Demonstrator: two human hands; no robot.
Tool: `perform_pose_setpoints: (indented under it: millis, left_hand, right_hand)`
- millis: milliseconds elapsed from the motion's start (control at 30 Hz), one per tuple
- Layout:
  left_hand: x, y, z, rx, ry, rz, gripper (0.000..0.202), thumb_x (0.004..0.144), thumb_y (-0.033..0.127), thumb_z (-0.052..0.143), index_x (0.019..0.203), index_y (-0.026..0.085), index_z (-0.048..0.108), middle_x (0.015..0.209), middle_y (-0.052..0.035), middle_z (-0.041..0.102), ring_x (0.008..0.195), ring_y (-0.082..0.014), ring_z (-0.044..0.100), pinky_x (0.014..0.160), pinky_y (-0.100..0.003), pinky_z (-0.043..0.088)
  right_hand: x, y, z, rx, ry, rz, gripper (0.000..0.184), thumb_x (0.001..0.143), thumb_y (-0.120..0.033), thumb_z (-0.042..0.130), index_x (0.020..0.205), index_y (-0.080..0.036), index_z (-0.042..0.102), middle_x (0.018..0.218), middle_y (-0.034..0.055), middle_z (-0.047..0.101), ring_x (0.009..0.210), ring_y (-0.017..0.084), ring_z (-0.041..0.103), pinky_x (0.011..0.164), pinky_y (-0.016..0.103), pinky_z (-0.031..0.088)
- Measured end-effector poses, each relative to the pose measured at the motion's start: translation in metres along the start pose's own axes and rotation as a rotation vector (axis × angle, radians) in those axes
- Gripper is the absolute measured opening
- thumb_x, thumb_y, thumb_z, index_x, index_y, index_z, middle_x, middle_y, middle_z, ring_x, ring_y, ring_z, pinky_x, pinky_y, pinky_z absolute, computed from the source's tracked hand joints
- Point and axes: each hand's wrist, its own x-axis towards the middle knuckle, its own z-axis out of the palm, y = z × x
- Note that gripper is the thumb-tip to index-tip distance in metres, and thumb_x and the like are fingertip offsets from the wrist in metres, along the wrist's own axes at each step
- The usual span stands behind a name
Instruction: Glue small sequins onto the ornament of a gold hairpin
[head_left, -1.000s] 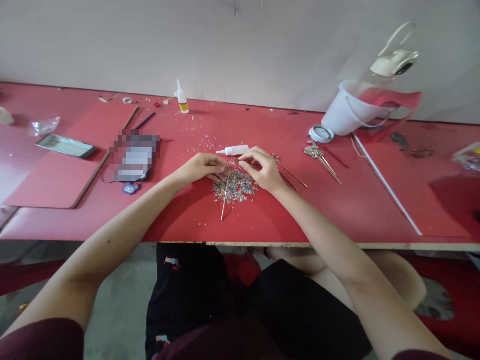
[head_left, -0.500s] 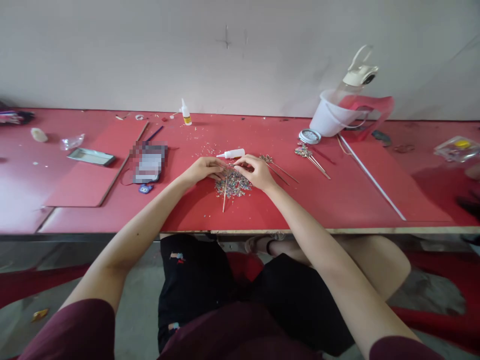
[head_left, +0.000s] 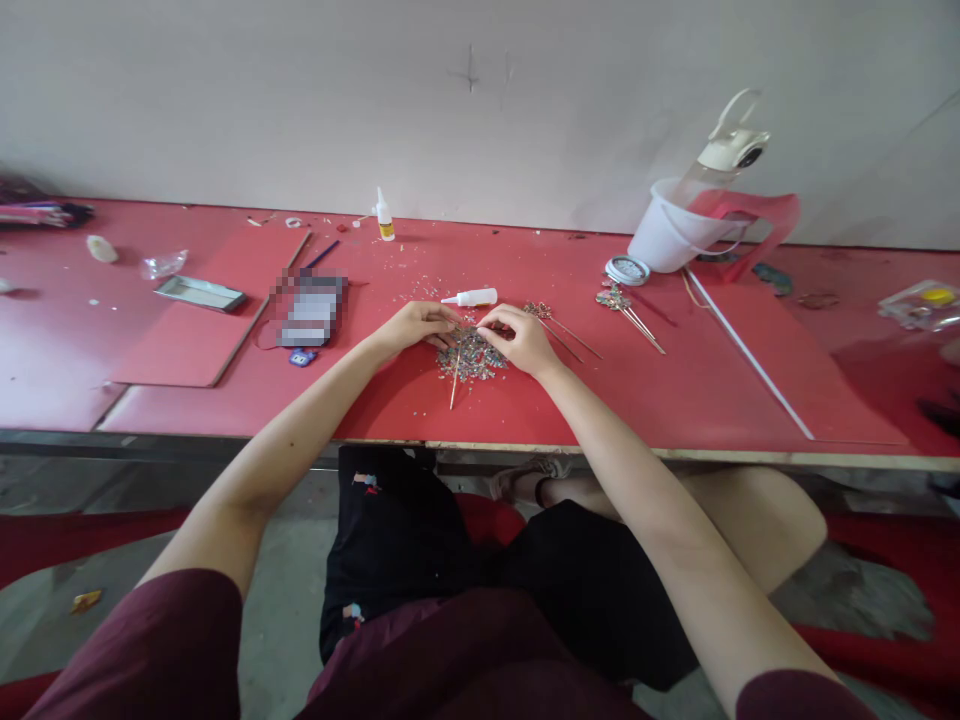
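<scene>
Red table (head_left: 675, 400) bears the work. Both hands meet over the bead pile (head_left: 471, 358): left hand (head_left: 416, 325) pinching the thin stick (head_left: 454, 378), right hand (head_left: 517, 338) fingertips closed, contents indiscernible. Step: placing pieces; next needs fine alignment. Glue bottle (head_left: 471, 297) lies just beyond fingertips.

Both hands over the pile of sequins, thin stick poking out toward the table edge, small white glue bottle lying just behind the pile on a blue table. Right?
Not quite: the table is red, not blue, as the head view shows. The rest holds: left hand and right hand over the sequin pile, stick pointing toward the edge, white glue bottle lying behind.
</scene>
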Motion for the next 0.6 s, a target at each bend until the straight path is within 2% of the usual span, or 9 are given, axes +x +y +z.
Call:
perform_pose_setpoints:
  millis: [433, 600]
  left_hand:
    - [-0.0023, 0.003, 0.001, 0.006, -0.023, 0.01, 0.021, 0.081, 0.019, 0.066, 0.099, 0.009, 0.065, 0.088, -0.0104, 0.072, 0.069, -0.0137, 0.069, 0.065, -0.026, 0.058]
    - [-0.0019, 0.0022, -0.0001, 0.014, -0.041, -0.009, 0.022, 0.083, 0.019, 0.064, 0.102, 0.009, 0.064, 0.083, -0.01, 0.072, 0.067, -0.0128, 0.069, 0.065, -0.024, 0.058]
  right_hand:
    - [0.0001, -0.0017, -0.0007, -0.007, -0.017, -0.004, 0.014, 0.088, -0.032, 0.056, 0.083, -0.021, 0.063, 0.084, 0.0029, 0.062, 0.075, 0.015, 0.057, 0.068, 0.03, 0.045]
    - [-0.0001, -0.002, -0.0014, -0.004, -0.024, -0.001, 0.013, 0.088, -0.032, 0.056, 0.084, -0.021, 0.063, 0.085, 0.0028, 0.062, 0.076, 0.015, 0.057, 0.068, 0.029, 0.045]
